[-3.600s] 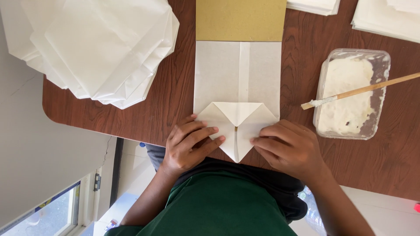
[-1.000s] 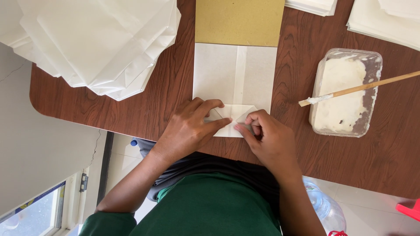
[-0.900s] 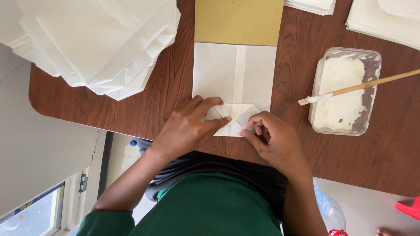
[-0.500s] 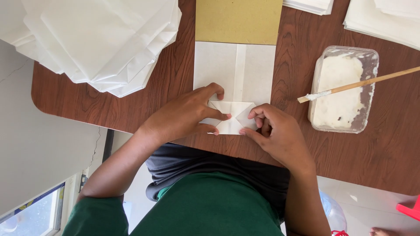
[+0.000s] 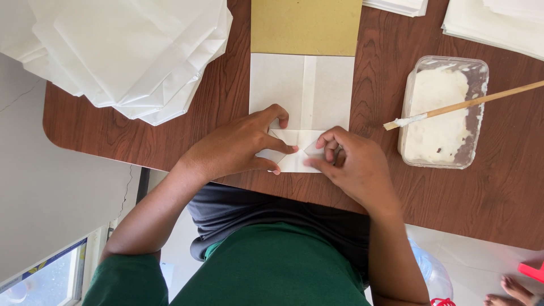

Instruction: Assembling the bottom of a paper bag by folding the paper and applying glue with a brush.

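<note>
Left hand (image 5: 238,144) further across folded paper bag (image 5: 302,93) (flat fingers) — right hand (image 5: 354,164) curled.

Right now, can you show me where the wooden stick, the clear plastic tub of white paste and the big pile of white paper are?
wooden stick (image 5: 481,102), head view, mid-shaft.
clear plastic tub of white paste (image 5: 479,71), head view, far rim.
pile of white paper (image 5: 124,51), head view, top sheet.

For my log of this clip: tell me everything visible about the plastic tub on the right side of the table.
The plastic tub is a clear, shallow rectangular container with rounded corners, standing upright on the brown wooden table, right of the white folded paper. It is open, with no lid in view, and holds a white paste; its walls are smeared, with darker patches along the right side. A wooden stick with a white-coated tip lies slanted across its rim. Neither hand touches it.
</note>
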